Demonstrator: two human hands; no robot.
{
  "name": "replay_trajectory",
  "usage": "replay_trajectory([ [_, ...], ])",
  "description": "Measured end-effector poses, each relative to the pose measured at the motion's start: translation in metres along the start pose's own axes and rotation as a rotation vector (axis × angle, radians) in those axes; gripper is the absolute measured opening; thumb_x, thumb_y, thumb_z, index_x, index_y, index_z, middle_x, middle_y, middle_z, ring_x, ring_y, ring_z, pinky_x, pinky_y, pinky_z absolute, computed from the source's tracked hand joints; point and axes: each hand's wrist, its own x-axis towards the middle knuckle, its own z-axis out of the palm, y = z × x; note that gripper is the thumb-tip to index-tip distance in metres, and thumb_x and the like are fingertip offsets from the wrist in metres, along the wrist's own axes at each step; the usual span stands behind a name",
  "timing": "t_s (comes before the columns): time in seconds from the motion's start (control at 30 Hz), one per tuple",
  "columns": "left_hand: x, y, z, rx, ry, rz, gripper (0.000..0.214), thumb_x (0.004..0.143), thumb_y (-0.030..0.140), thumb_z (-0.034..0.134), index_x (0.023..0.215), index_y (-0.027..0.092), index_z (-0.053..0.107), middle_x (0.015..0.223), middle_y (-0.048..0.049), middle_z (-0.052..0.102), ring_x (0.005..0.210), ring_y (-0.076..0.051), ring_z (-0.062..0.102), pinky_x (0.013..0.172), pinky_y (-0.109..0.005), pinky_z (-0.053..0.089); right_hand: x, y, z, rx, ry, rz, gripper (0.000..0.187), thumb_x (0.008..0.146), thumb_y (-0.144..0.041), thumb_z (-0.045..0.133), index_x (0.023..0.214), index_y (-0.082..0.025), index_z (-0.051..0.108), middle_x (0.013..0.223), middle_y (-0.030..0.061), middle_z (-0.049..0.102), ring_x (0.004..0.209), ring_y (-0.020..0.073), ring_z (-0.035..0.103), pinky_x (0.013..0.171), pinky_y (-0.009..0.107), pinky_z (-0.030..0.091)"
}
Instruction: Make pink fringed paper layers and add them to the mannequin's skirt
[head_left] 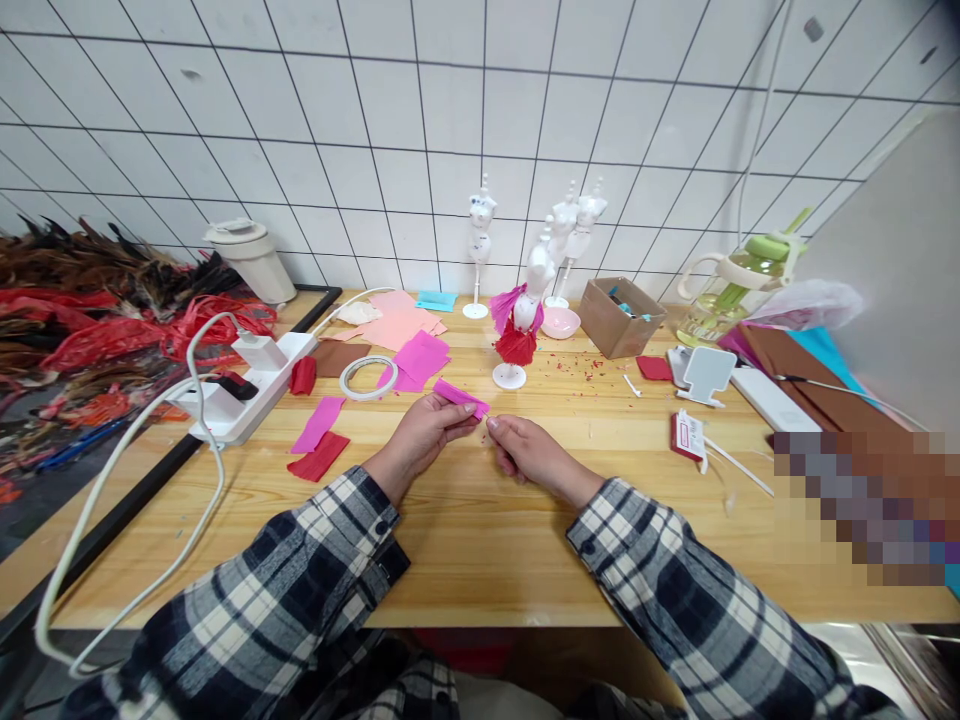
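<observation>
Pinching a magenta strip (459, 396) between thumb and fingers, the left hand (424, 438) has it over the middle of the wooden table (480, 560)! Right at the strip's end, there's the right hand (531, 450), thumb and forefinger close together; whether they grip anything, I can't tell from here. Just beyond, look, a small white mannequin (526, 312) stands upright in a red skirt (516, 348)! Off to the left, a magenta sheet (424, 358) lies partly under a white ring of tape (367, 396), and nearer us a red piece (319, 458) touches a small magenta piece (318, 424). Farther back, a pink bowl (561, 322) sits beside an open cardboard box (616, 335).
</observation>
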Motion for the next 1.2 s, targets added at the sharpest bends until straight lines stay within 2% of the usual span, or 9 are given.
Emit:
replay_trajectory([
  [0.37,-0.0011,0.0010,0.0017,-0.016,0.018,-0.003,0.035,0.052,0.028,0.091,0.077,0.012,0.073,0.076,-0.0040,0.072,0.071,-0.012,0.065,0.072,-0.023,0.053,0.0001,0.0006,-0.0003,0.030,0.010,-0.040,0.042,0.093,-0.059,0.041,0.073,-0.022,0.042,0.048,-0.0076,0.044,0.039,0.0077,0.036,0.040,0.020,0.030],
  [0.7,0.0011,-0.0005,-0.0012,-0.032,0.045,0.000,0.031,0.056,0.026,0.089,0.078,0.012,0.072,0.077,-0.0047,0.072,0.071,-0.012,0.067,0.070,-0.023,0.054,-0.0021,-0.0042,-0.0011,0.022,0.013,0.005,0.041,0.093,-0.057,0.042,0.073,-0.022,0.040,0.048,-0.0078,0.042,0.039,0.0071,0.033,0.038,0.019,0.028],
  [0.9,0.0005,-0.0002,-0.0001,-0.031,0.030,0.003,0.031,0.057,0.024,0.089,0.079,0.011,0.072,0.077,-0.0058,0.073,0.071,-0.013,0.067,0.072,-0.024,0.053,-0.0019,-0.0026,0.0007,0.017,0.005,0.010,0.044,0.092,-0.063,0.038,0.079,-0.022,0.044,0.051,-0.0074,0.043,0.041,0.0082,0.037,0.038,0.019,0.032],
  [1.2,0.0023,-0.0024,-0.0019,-0.007,0.011,-0.007,0.031,0.058,0.026,0.089,0.080,0.012,0.073,0.080,-0.0056,0.073,0.073,-0.013,0.066,0.074,-0.024,0.053,0.0006,0.0003,0.0009,0.034,0.020,-0.026,0.042,0.093,-0.060,0.038,0.074,-0.022,0.040,0.049,-0.0084,0.043,0.037,0.0077,0.036,0.037,0.020,0.031],
])
